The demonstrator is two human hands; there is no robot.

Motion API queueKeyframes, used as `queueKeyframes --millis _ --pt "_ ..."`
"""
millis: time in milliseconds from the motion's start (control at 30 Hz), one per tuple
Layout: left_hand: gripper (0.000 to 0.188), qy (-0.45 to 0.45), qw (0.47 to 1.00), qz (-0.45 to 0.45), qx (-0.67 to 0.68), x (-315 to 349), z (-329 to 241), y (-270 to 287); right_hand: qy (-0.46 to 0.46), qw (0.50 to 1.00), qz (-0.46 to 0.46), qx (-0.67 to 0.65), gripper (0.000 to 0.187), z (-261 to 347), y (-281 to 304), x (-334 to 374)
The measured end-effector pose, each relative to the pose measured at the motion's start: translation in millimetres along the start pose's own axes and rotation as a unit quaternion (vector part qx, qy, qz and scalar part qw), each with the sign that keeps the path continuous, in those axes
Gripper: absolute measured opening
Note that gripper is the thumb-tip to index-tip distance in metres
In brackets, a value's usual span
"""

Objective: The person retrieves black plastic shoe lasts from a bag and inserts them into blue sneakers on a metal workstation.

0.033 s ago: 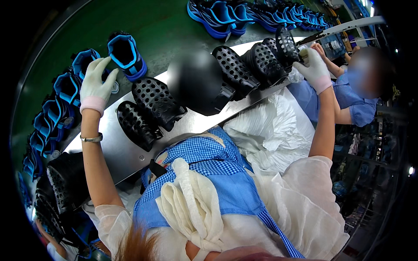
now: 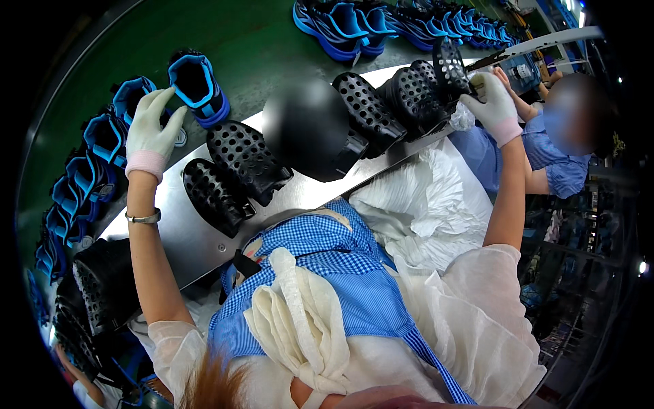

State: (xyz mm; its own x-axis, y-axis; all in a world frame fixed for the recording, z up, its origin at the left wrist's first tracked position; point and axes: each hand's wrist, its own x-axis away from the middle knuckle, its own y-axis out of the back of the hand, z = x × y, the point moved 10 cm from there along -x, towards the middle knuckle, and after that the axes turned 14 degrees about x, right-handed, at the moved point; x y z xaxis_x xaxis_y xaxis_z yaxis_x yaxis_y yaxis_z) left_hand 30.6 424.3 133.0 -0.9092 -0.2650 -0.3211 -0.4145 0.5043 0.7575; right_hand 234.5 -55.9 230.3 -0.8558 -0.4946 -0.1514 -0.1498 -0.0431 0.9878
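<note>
My left hand (image 2: 151, 129), in a white glove with a pink cuff, is at a black and blue sports shoe (image 2: 131, 88) and hides part of it. Its thumb and fingers are spread apart. Just beyond stands another shoe (image 2: 199, 85) with a bright blue lining. Over at the far right, my gloved right hand (image 2: 494, 105) has its thumb and fingers around the lower end of a raised black perforated shoe form (image 2: 449, 68). More such forms (image 2: 248, 157) lie along a shiny metal ledge (image 2: 204, 235) between my hands. One spot there is blurred.
Rows of similar shoes stand on the green surface (image 2: 252, 41), curving down the left and along the back (image 2: 340, 31). Crumpled white material (image 2: 422, 198) lies by my lap. A person in a blue checked top (image 2: 569, 157) sits at the right. Dark forms (image 2: 102, 279) crowd the lower left.
</note>
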Motion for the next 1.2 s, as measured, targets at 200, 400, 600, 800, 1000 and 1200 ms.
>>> queueKeyframes --millis 200,400,600,800,1000,1200 --pt "0.047 0.071 0.944 0.085 0.312 -8 -48 -16 0.184 0.976 -0.104 -0.053 0.036 156 57 -17" --pt "0.05 0.111 0.638 0.116 0.753 9 -87 -35 0.388 0.894 -0.031 -0.221 0.036 330 46 0" --pt "0.029 0.134 0.645 -0.018 0.752 21 -16 -12 0.328 0.9 0.036 -0.284 0.039 380 3 -23" --pt "0.028 0.172 0.649 -0.066 0.738 33 19 -15 0.302 0.934 0.072 -0.178 0.043 410 -22 -38" --pt "0.031 0.222 0.591 -0.055 0.774 32 34 -41 0.312 0.932 0.034 -0.184 0.037 420 -34 -48" --pt "0.046 0.103 0.949 0.0 0.296 25 33 -16 0.411 0.908 -0.012 -0.076 0.031 420 -27 -63"
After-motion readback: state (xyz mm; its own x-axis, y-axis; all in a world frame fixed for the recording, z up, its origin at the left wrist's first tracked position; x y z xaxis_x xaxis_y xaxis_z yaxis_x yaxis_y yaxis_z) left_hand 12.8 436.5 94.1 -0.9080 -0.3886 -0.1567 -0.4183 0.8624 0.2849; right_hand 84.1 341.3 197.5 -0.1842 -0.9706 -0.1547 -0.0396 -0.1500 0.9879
